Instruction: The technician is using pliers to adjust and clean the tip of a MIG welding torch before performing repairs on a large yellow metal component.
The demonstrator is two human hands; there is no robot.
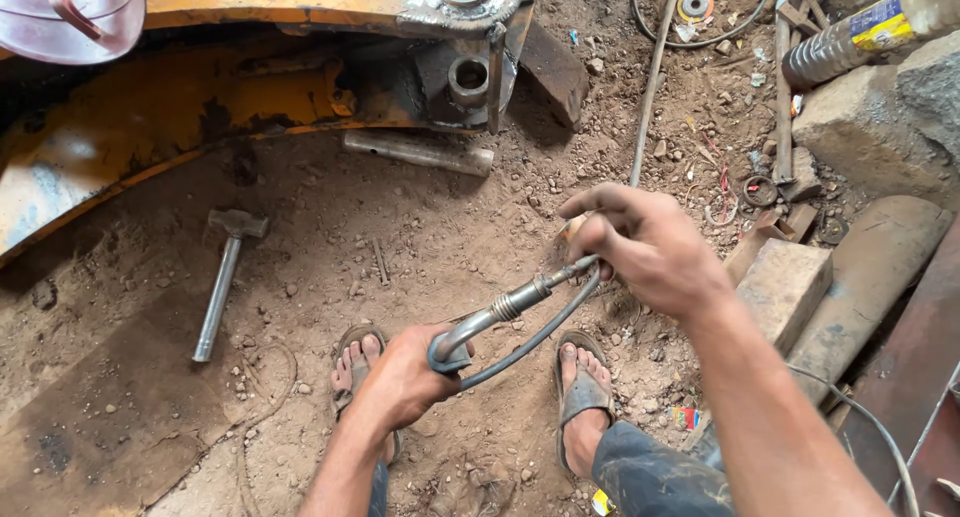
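- Left hand (405, 377): at 6 o'clock of the view, fist closed around the bent lower end of a metal hose pipe (500, 312), knuckles up.
- Right hand (645, 247): just right of centre, toward 3 o'clock, fingers curled and pinched on the upper tip of the same pipe; whether something small sits between the fingertips cannot be told.
- Hose pipe: grey steel tube with a ribbed ferrule at mid-length, running from 7 o'clock to 1 o'clock between the two hands, held clear of the ground.
- Thin dark hose (535, 342): hanging in a curve just under the pipe, from the left fist up to the right hand.
- Sandalled feet (580, 387): on the dirt at 6 o'clock, one under each side of the pipe.
- Sledgehammer (225, 277): lying at 9 o'clock, head toward 12, metal handle toward 6, well apart from the hands.
- Steel pin (420, 152): cylinder lying flat at 11 o'clock of the hands, beside the machine frame.
- Yellow machine frame (200, 107): worn, with bored lugs, across 10 to 12 o'clock.
- Plastic bottle (870, 27): lying at 2 o'clock on a stone.
- Wooden block (785, 282): at 3 o'clock, just beside the right forearm.
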